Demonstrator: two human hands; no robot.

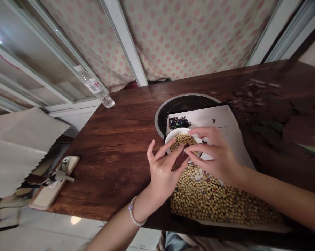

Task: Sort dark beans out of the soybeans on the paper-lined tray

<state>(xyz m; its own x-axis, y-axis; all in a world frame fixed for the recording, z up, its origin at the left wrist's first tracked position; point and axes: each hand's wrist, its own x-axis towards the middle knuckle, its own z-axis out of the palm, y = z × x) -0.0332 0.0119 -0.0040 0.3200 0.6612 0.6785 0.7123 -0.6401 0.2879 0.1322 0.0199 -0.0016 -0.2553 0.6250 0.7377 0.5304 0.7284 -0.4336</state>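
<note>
Touching the left hand [163, 170]: brown paper [182, 158], perhaps

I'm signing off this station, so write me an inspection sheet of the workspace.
Surface: table, dark wood.
Job's things: brown piece above white bowl of beads; tray with yellowish beads and a black-bead cluster.
Clutter: bottle at far left corner; brown scraps, blurred, at right; metal item on pale block, left.
Hands: left hand and right hand pinch the piece.
Cables: nothing seen.
Surroundings: dotted curtain, glass panels.
</note>
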